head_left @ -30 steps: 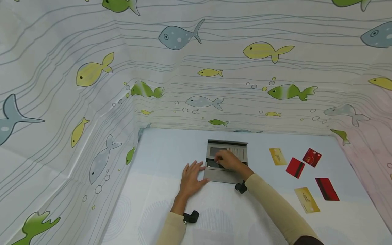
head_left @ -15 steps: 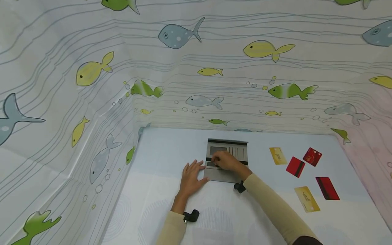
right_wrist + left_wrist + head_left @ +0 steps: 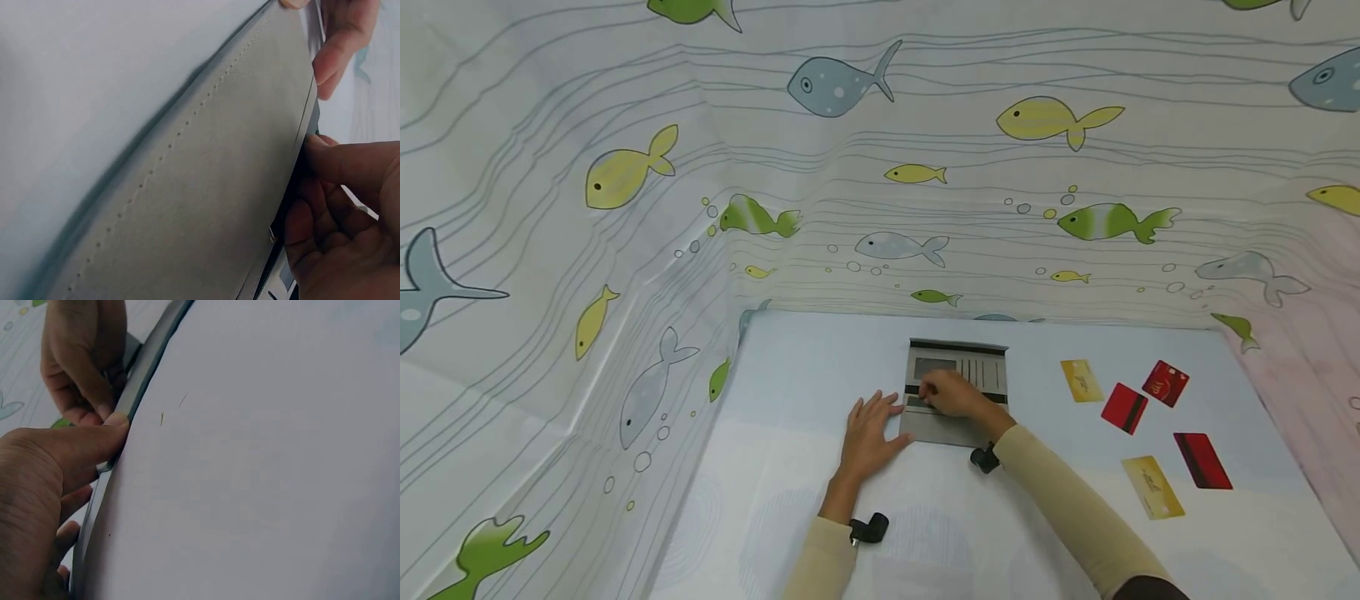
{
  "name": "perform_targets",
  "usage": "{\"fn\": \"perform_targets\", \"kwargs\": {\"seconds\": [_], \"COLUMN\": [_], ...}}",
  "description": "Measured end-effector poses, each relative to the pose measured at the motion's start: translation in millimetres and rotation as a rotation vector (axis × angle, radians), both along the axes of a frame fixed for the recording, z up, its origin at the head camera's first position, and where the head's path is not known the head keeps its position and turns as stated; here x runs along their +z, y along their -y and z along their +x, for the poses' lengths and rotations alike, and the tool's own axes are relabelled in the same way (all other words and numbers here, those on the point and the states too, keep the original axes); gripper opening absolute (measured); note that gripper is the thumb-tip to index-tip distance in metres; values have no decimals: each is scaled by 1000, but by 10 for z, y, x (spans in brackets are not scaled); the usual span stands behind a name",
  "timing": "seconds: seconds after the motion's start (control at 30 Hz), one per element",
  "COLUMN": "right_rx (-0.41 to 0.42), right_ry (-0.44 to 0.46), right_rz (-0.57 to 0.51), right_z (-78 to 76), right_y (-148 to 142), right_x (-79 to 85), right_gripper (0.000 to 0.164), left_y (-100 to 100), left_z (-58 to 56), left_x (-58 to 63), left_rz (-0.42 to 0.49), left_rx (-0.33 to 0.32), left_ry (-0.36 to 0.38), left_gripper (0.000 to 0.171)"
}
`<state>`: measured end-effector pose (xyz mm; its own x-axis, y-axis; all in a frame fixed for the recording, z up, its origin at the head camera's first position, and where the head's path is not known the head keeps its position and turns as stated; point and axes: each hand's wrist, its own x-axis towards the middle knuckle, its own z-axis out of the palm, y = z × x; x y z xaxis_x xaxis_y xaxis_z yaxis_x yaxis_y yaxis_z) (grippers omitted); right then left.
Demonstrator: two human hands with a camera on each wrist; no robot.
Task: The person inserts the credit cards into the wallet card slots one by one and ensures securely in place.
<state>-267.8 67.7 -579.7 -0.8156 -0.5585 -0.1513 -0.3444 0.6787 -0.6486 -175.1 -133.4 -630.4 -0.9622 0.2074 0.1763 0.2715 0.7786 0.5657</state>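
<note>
A grey wallet [image 3: 936, 429] with black bands and card slots lies unfolded on the white table, its stitched outer edge [image 3: 156, 165] filling much of the right wrist view. My left hand [image 3: 868, 442] rests at its lower left corner, fingers spread and straight along the left side. In the left wrist view the left thumb [image 3: 94, 440] presses on the wallet's edge [image 3: 145, 375]. My right hand [image 3: 955, 393] is over the wallet's middle, fingertips curled and pinching at the dark inner pocket [image 3: 294, 181]. What lies between those fingertips is mostly hidden.
To the right lie several cards: a gold card [image 3: 1081, 381], a red card with a black stripe [image 3: 1123, 408], a red VIP card [image 3: 1166, 383], another striped red card [image 3: 1202, 461] and a lower gold card [image 3: 1152, 487]. A fish-patterned sheet [image 3: 820, 192] stands behind the table.
My right hand has shifted slightly left across the wallet's middle and then stayed there. The left hand, the wallet and the cards have kept their places.
</note>
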Motion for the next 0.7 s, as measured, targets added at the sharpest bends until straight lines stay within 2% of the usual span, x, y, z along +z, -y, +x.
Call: {"fn": "perform_targets", "kwargs": {"seconds": [0.2, 0.43, 0.7], "right_rx": [14, 11, -5], "right_ry": [6, -22, -58], "right_rz": [-1, 24, 31], "right_z": [25, 7, 78], "right_y": [4, -13, 34], "right_x": [29, 59, -3], "right_gripper": [12, 14, 12], "left_y": [-7, -43, -22], "left_z": [7, -34, 4], "left_x": [5, 39, 30], "left_rz": [-7, 1, -16], "left_rx": [4, -2, 3], "left_ry": [-1, 12, -29], "left_gripper": [54, 54, 53]}}
